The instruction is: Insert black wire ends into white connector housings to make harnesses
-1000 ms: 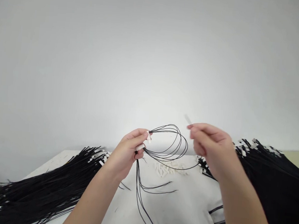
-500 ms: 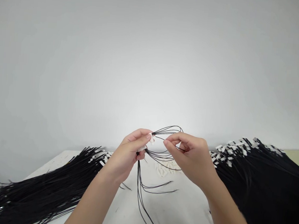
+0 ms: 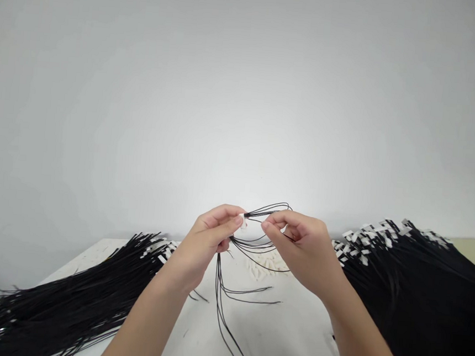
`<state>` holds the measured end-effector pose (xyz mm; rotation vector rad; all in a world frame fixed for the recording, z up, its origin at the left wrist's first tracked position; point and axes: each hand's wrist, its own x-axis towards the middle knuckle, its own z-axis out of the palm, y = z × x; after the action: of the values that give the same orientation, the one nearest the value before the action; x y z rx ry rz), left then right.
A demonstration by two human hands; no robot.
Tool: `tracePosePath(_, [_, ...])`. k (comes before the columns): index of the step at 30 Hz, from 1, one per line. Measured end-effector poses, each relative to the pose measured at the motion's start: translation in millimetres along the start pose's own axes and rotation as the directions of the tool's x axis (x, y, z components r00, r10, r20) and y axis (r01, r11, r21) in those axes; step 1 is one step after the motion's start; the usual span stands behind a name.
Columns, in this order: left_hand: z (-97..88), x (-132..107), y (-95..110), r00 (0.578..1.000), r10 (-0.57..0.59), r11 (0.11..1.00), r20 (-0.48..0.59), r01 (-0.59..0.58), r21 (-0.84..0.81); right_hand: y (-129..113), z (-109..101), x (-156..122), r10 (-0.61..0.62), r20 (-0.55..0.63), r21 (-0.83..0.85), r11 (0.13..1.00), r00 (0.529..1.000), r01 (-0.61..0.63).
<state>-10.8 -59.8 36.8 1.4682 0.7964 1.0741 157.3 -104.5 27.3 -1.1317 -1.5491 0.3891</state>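
Note:
Between thumb and fingers, my left hand grips a small white connector with thin black wires running out of its right side. The wires bend round in a loop towards my right hand, which is closed in a pinch on one black wire close to the connector. Below my left hand, loose wire ends of the same bundle hang down and spread to the right. My left fingers partly hide the connector, so I cannot tell how each wire sits in it.
A thick pile of black wires lies at the left of the white table. Another large pile, with white connectors at its far end, lies at the right. Small whitish pieces lie behind my hands. A pale wall stands behind.
My left hand has turned slightly, and the connector has shifted a little to the right. The wire loop looks a bit flatter. My right hand keeps its pinch almost in place.

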Motion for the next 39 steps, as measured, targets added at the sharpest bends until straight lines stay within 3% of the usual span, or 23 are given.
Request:
tracePosePath(17, [0.0, -2.4, 1.3, 0.999, 0.038, 0.982, 0.015, -0.04, 0.183, -11.1, -1.3, -0.9, 0.167, 0.081, 0.129, 0.976, 0.983, -0.177])
tracePosePath(27, [-3.3, -5.8, 7.5, 0.994, 0.027, 0.978, 0.108, -0.049, 0.201, -15.7, -0.6, -2.0, 0.203, 0.145, 0.178, 0.957, 0.968, -0.228])
tracePosePath(39, [-2.6, -5.0, 5.4, 0.991, 0.031, 0.976, 0.129, -0.058, 0.211, -15.4, -0.4, -2.9, 0.2, 0.138, 0.205, 0.952, 0.97, -0.225])
